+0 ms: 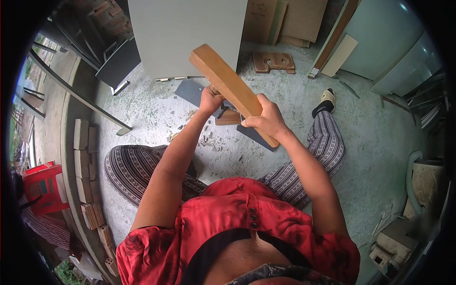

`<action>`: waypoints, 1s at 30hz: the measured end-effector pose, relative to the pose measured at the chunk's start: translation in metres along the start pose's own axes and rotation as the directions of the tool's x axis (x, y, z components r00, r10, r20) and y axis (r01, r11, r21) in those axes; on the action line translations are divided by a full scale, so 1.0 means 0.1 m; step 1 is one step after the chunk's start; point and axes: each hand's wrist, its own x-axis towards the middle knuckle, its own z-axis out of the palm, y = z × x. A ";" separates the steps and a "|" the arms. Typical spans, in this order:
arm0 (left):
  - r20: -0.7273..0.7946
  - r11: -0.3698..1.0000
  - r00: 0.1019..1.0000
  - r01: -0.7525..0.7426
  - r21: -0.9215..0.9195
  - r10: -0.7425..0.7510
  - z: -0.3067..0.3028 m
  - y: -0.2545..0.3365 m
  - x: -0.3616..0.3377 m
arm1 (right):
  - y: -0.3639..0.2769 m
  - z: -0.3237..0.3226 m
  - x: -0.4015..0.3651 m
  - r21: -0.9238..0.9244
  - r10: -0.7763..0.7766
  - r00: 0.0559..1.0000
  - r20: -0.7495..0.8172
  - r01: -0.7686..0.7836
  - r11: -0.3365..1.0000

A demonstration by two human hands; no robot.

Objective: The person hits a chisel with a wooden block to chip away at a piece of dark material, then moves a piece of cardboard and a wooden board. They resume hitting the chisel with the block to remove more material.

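Note:
A long, thick wooden block slants across the space in front of me, its far end raised toward the upper left. My right hand is closed around its near part, thumb across the top face. Against the block's left side, my left hand is closed in a fist; a small brownish end shows above it, but what it grips is hidden. Below both hands a shorter brown wood piece rests by a dark flat board, partly covered by the long block. Chips and scraps lie scattered on the floor nearby.
My legs in patterned trousers spread to either side. A large pale panel stands ahead, with a cut wooden board on the floor beside it. Bricks and a red plastic stool are left; a dusty machine stands right.

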 end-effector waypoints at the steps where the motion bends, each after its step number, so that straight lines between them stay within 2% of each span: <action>1: 0.002 1.000 1.000 0.003 0.004 -0.003 -0.03 -0.03 -0.01 | -0.02 0.00 -0.03 0.139 -0.054 0.997 -0.057 0.062 0.988; 2: -0.007 0.998 0.999 0.049 0.025 -0.049 -0.06 -0.06 0.01 | -0.05 -0.02 -0.04 0.271 -0.099 0.987 -0.125 0.131 0.954; 4: -0.021 0.988 0.990 0.138 0.066 -0.136 -0.10 -0.09 0.05 | -0.07 -0.13 -0.06 0.322 -0.093 0.983 -0.156 0.139 0.936; 7: -0.013 0.991 0.991 0.134 -0.003 -0.134 -0.11 -0.08 0.05 | -0.08 -0.25 -0.08 0.381 -0.076 0.977 -0.199 0.149 0.913; 10: 0.003 0.983 0.985 0.172 0.064 -0.173 -0.07 -0.08 0.05 | -0.08 -0.24 -0.10 0.471 0.011 0.980 -0.199 0.086 0.878; 13: -0.007 0.985 0.989 0.145 0.091 -0.145 -0.03 -0.06 0.04 | -0.10 -0.23 -0.14 0.420 -0.005 0.980 -0.197 0.089 0.903; 16: -0.014 0.993 0.996 0.087 0.077 -0.086 0.01 -0.12 0.04 | -0.22 -0.19 -0.20 0.369 -0.178 0.929 -0.324 0.297 0.881; 19: 0.016 1.000 1.000 0.026 0.017 -0.026 0.03 -0.28 0.06 | -0.17 -0.15 -0.20 0.264 -0.241 0.928 -0.286 0.318 0.910; 20: 0.014 1.000 1.000 0.023 0.020 -0.023 0.01 -0.31 0.06 | -0.11 -0.10 -0.17 0.140 -0.223 0.931 -0.289 0.271 0.952; 21: 0.022 0.999 0.999 0.030 0.027 -0.031 0.01 -0.24 0.04 | -0.04 -0.06 -0.13 0.142 -0.225 0.930 -0.291 0.275 0.951; 22: 0.031 0.999 0.999 0.038 0.032 -0.039 0.02 -0.18 0.01 | 0.04 -0.06 -0.06 -0.002 -0.103 0.985 -0.136 0.104 0.995; 23: 0.031 0.999 0.999 0.035 0.032 -0.036 0.04 -0.11 -0.01 | 0.10 -0.05 -0.03 -0.171 0.051 0.999 0.000 -0.050 0.984; 24: 0.049 0.999 0.998 0.040 0.018 -0.041 0.03 -0.07 -0.01 | 0.11 -0.03 -0.03 -0.084 0.041 0.999 -0.029 -0.043 0.996; 25: 0.063 0.999 0.997 0.050 0.003 -0.050 0.03 0.03 -0.04 | 0.05 -0.04 -0.03 -0.082 0.037 0.999 -0.026 -0.040 0.996; 27: 0.052 0.998 0.997 0.061 0.005 -0.062 0.04 0.06 -0.07 | -0.11 -0.12 -0.07 0.106 -0.094 0.988 -0.119 0.107 0.989; 28: 0.057 0.998 0.996 0.064 0.012 -0.065 0.04 -0.03 -0.04 | -0.20 -0.16 -0.10 0.106 -0.093 0.989 -0.114 0.105 0.989; 30: 0.064 0.997 0.996 0.069 0.020 -0.070 0.05 -0.16 -0.01 | -0.37 -0.20 -0.15 0.300 -0.271 0.920 -0.285 0.354 0.886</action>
